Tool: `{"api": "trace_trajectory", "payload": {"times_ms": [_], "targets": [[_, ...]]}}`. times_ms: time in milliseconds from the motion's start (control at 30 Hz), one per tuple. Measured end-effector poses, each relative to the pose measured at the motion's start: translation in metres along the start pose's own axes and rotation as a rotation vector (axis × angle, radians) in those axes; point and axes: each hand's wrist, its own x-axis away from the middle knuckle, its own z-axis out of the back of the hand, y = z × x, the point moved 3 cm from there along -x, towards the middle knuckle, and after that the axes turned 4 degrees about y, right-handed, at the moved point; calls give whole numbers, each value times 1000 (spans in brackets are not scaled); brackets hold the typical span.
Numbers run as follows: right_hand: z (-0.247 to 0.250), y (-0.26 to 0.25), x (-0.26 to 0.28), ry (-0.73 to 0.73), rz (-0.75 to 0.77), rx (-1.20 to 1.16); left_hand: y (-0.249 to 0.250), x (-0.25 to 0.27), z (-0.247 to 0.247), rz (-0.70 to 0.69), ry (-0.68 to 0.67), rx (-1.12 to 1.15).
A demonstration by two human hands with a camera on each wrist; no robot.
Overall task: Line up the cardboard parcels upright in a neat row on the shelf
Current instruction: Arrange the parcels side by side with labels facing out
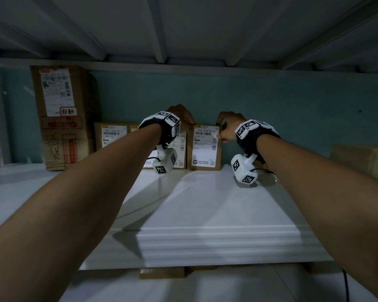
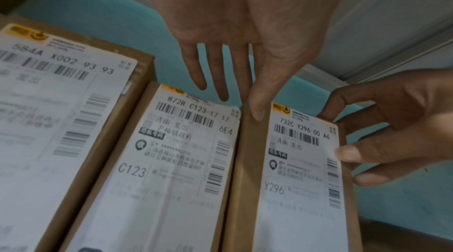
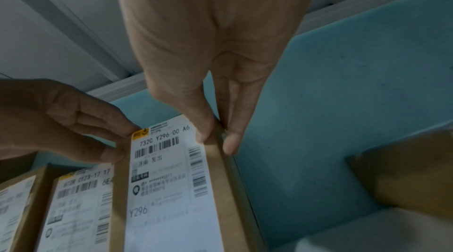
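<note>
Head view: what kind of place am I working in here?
Probably a parcel depot or courier pickup storeroom: cardboard parcels with printed barcode shipping labels stand in a row on a white metal shelf, another shelf close overhead, both hands straightening one.

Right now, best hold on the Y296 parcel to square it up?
Take the Y296 parcel by its top corners, from the front and above. It stands upright, neighbour tight on its left, so only the top edge and right side are free; left hand and right hand already pinch there.

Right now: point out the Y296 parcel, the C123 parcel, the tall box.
Y296 parcel (image 1: 204,147), head view, front label.
C123 parcel (image 2: 171,159), left wrist view, label middle.
Tall box (image 1: 61,118), head view, front face.
</note>
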Motion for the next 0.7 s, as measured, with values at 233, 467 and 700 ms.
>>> {"api": "trace_trajectory", "payload": {"times_ms": [233,467,700], "targets": [[-3,1,-2,7,5,-21,-1,-4,-1,-3,16,-1],[-6,3,-7,0,4,-42,-3,-8,-2,-33,-1,-42],[-8,3,-11,-5,12,-29,-4,-9,-3,-52,-7,-51]]}}
